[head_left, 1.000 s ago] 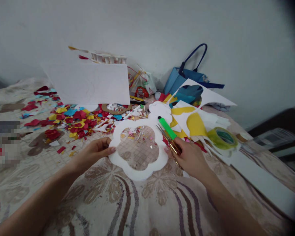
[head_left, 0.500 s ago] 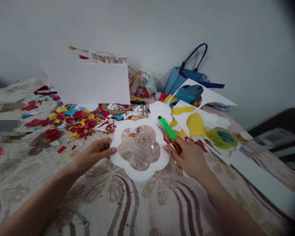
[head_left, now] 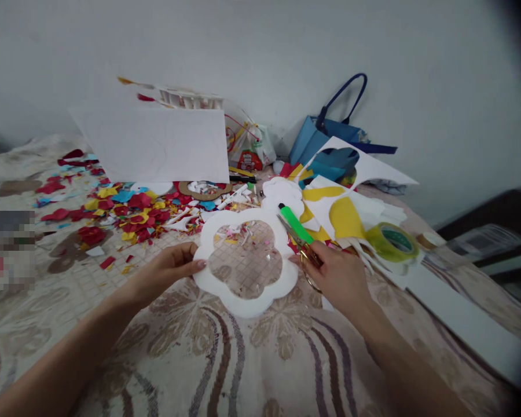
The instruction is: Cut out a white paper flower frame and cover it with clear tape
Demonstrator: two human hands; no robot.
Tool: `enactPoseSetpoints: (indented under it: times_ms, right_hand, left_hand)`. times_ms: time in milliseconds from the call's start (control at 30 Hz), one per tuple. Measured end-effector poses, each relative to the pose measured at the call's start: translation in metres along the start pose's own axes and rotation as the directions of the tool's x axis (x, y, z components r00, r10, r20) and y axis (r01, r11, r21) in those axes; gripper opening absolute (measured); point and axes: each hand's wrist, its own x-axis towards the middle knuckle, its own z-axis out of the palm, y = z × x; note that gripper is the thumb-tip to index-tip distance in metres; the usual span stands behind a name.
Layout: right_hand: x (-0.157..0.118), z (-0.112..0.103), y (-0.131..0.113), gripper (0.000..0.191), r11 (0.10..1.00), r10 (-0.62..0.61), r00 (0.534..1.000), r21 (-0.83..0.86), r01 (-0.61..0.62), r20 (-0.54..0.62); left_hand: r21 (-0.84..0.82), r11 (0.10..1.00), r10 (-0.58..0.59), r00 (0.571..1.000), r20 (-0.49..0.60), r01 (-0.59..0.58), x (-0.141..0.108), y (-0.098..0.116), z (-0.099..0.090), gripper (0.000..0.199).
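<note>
A white flower-shaped paper frame point(head_left: 237, 304) lies before me, with tablecloth showing through its scalloped opening; glints there suggest clear film. My left hand point(head_left: 178, 263) pinches its left edge between thumb and fingers. On the other side, my right hand point(head_left: 336, 272) is closed around gold-handled scissors point(head_left: 304, 250), their blades angled up and left. A bright green pen-like tool with a dark tip point(head_left: 296, 223) runs beside the blades; I cannot tell whether it is also in the hand. The right fingertips are close to or touching the frame's right edge.
Colourful paper scraps point(head_left: 139, 217) spread across the left. A white board point(head_left: 165, 145) stands behind them. Clear yellowish tape point(head_left: 391, 243), yellow and white cutouts point(head_left: 347, 219) and a long white strip point(head_left: 464, 318) lie right. A blue bag point(head_left: 304, 139) leans against the wall.
The view shifts very slightly. Both hands keep nearly the same place on the frame and scissors.
</note>
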Motion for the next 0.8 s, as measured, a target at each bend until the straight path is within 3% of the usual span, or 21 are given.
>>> enactPoseSetpoints:
  times_ms: [133,233,367,500,667,800]
  right_hand:
    - [0.001,0.001,0.002,0.055,0.998,0.019,1.0,0.055,-0.018,-0.019]
    - [0.004,0.002,0.005,0.05,0.966,0.064,0.994,0.245,-0.085,0.092]
    - [0.008,0.002,0.01,0.044,0.853,0.109,0.972,0.482,-0.199,0.208]
    - [0.009,-0.002,0.012,0.042,0.87,0.121,0.964,0.442,-0.218,0.237]
    - [0.008,-0.007,0.008,0.032,0.907,0.014,0.955,0.397,-0.137,0.297]
    - [0.007,-0.011,0.005,0.03,0.948,-0.003,0.944,0.301,-0.102,0.33]
  left_hand:
    - [0.007,1.0,0.018,0.999,-0.031,-0.018,0.0,0.0,-0.002,0.029]
    - [0.045,0.998,0.041,0.997,-0.061,-0.038,0.0,0.003,-0.003,0.029]
    - [0.072,0.996,0.058,0.995,-0.082,-0.052,-0.001,0.008,-0.005,0.03]
    - [0.052,0.997,0.061,0.994,-0.087,-0.056,-0.002,0.009,-0.007,0.032]
    - [0.055,0.998,0.047,0.997,-0.068,-0.043,-0.003,0.01,-0.007,0.033]
    - [0.093,0.995,0.053,0.997,-0.059,-0.048,-0.002,0.01,-0.006,0.031]
